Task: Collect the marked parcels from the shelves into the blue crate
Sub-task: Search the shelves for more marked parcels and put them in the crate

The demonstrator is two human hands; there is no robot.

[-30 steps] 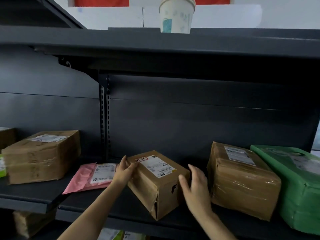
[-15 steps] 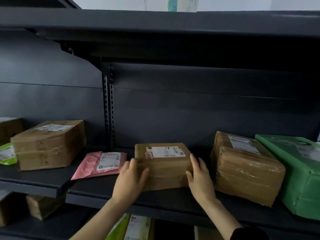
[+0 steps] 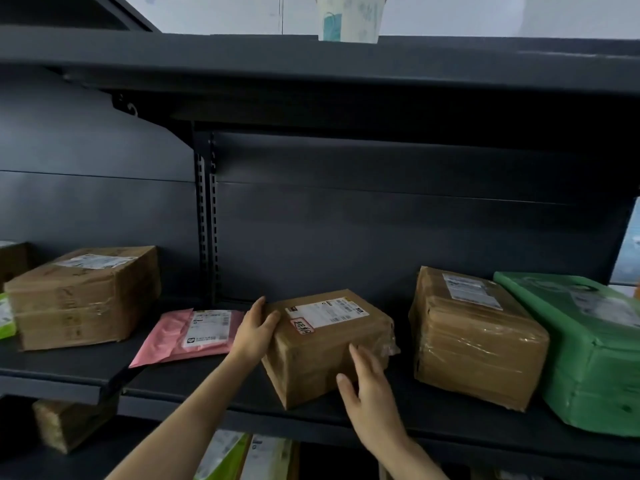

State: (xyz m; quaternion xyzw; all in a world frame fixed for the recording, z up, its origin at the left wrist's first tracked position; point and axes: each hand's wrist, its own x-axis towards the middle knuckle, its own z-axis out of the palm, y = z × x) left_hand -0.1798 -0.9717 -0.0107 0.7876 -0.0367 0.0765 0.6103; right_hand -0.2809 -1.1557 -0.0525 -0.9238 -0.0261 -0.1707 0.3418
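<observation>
A small brown cardboard parcel (image 3: 322, 355) sits on the dark shelf (image 3: 450, 420), turned at an angle. It carries a white shipping label and a red-bordered handwritten sticker on top. My left hand (image 3: 254, 332) grips its left top corner, thumb on top. My right hand (image 3: 369, 393) lies flat against its front right face, fingers spread. The blue crate is out of view.
A pink mailer bag (image 3: 192, 336) lies left of the parcel, with a bigger brown box (image 3: 83, 299) beyond it. To the right stand a taped brown box (image 3: 474, 337) and a green wrapped parcel (image 3: 588, 351). A paper cup (image 3: 349, 17) stands on the top shelf. More parcels lie on the shelf below.
The small parcel has been turned again, its near corner swinging toward me. My right hand slid from its right side to its front face. The view tilted up slightly.
</observation>
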